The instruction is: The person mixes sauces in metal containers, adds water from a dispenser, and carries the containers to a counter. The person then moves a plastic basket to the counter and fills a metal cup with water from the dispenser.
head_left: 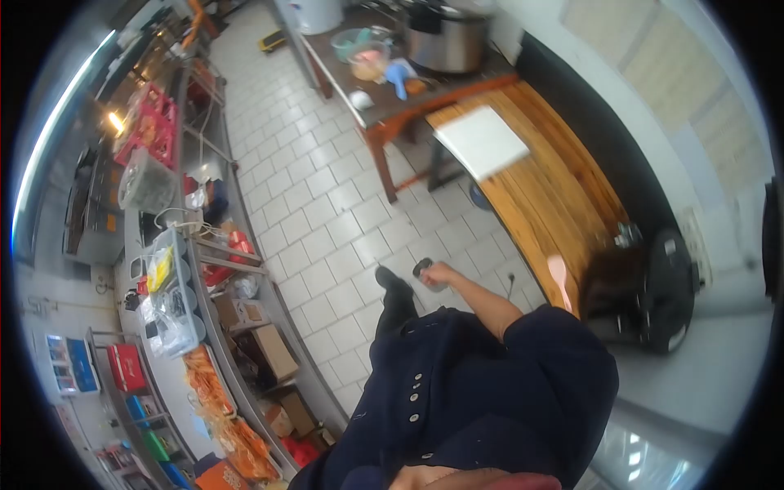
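My right hand [441, 275] is out in front of my body, low over the tiled floor. Its fingers are wrapped round a small cup-like container [422, 266] with a dark top; blur hides its exact kind and contents. My left hand is out of view. Closest on the right is a wooden bench [543, 192], with a pink spatula-shaped utensil [559, 273] at its near end and a white board [482, 141] at its far end.
A dark table [376, 110] ahead holds a large metal pot [445, 41], bowls and a blue item [398, 77]. Along the left runs a metal shelf [282, 327] with trays of orange food [245, 447], a grey crate [175, 286] and boxes. A black object [637, 290] stands right.
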`<state>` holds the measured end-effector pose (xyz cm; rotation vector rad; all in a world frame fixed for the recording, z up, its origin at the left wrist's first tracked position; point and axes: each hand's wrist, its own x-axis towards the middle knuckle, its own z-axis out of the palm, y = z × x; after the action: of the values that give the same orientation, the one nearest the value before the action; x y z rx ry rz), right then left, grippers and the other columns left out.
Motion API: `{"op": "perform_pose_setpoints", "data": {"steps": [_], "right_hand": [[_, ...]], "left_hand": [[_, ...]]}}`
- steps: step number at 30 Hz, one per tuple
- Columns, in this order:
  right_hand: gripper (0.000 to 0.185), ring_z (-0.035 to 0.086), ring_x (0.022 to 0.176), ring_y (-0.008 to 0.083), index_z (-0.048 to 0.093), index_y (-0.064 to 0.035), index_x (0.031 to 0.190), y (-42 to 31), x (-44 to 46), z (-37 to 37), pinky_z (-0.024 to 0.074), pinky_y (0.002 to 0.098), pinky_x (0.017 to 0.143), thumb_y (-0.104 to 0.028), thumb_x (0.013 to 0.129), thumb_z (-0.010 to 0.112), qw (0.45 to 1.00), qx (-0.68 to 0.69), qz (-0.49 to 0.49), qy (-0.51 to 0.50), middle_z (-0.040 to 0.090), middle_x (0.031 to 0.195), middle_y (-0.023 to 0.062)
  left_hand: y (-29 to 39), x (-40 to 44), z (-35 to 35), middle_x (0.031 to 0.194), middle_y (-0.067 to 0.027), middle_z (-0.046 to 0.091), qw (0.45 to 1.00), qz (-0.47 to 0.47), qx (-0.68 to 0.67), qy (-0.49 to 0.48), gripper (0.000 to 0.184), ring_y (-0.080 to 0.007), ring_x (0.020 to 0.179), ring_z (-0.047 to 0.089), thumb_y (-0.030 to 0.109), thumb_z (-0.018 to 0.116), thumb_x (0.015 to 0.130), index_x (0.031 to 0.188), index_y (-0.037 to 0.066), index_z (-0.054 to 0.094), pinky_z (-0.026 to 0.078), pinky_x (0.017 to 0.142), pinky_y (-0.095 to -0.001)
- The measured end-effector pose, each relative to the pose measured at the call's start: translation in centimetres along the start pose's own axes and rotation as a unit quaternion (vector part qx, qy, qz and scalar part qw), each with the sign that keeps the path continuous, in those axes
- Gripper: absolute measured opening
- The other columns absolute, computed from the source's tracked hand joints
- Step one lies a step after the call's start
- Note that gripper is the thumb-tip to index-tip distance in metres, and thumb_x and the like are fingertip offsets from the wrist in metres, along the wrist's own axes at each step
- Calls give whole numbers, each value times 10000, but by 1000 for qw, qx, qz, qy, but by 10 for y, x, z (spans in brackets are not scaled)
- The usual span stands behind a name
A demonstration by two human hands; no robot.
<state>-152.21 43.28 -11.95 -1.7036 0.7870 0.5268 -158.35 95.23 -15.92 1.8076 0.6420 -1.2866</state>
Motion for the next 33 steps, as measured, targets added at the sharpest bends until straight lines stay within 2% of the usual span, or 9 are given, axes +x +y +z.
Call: {"op": "perform_pose_setpoints", "data": {"steps": [2,5,6,7,8,10,15,28,33], "right_hand": [[416,675,646,152,751,-2,821,-65,40,-6,550,295,661,-380,946,631,997,36,-47,-50,731,763,91],[421,674,662,147,752,0,824,-177,82,-16,525,293,613,-390,939,641,990,11,-116,-85,724,745,92],[421,674,662,147,752,0,824,-215,92,-21,525,293,613,-390,939,641,989,2,-115,-92,724,745,92],[424,668,662,141,754,-8,821,-253,102,-28,510,290,593,-400,937,641,989,-4,-124,-85,720,735,86],[427,661,662,134,755,-16,818,-280,111,-31,496,287,573,-410,934,642,988,-7,-133,-77,716,724,80],[429,653,654,130,756,-20,820,-328,139,-38,485,287,557,-419,931,643,990,-7,-127,-60,713,721,72],[424,646,737,137,757,-14,870,-439,242,-70,487,282,666,-412,943,631,987,35,-152,-34,720,800,75],[373,652,832,143,743,-16,911,-770,560,-202,491,296,760,-378,925,655,974,129,-174,66,728,881,66],[369,603,913,126,735,-39,918,-878,655,-246,442,281,800,-389,949,622,960,159,-203,108,700,904,31]], "left_hand": [[63,41,-10,1134,-182,650,994,31,98,-19,573,-329,1042,654,452,468,1001,1319,-24,472,509,896,-511],[200,119,-32,1098,-178,669,891,217,398,-16,568,-332,1038,656,451,479,997,1306,-26,487,507,907,-511],[257,146,-38,1086,-176,676,910,228,347,5,567,-333,1037,657,451,483,995,1301,-26,492,506,911,-511],[323,162,-31,1018,-143,677,980,168,-107,8,467,-269,844,683,424,524,977,1161,-3,569,565,696,-420],[408,155,-37,979,-136,672,978,195,-69,34,409,-217,711,667,389,530,974,1115,8,579,530,551,-335],[564,131,-55,1043,-109,684,955,291,-63,-2,396,-216,890,681,419,524,981,1156,68,582,535,729,-384],[815,109,-107,1054,-102,679,898,432,-79,-19,380,-195,905,662,389,514,993,1136,42,575,512,763,-344],[962,245,-294,1050,-88,693,968,225,-90,67,336,-204,902,680,375,546,983,1136,79,583,517,744,-345],[1113,295,-336,1035,-79,689,953,287,-60,75,293,-183,898,666,346,547,990,1092,75,594,504,745,-333]]}}
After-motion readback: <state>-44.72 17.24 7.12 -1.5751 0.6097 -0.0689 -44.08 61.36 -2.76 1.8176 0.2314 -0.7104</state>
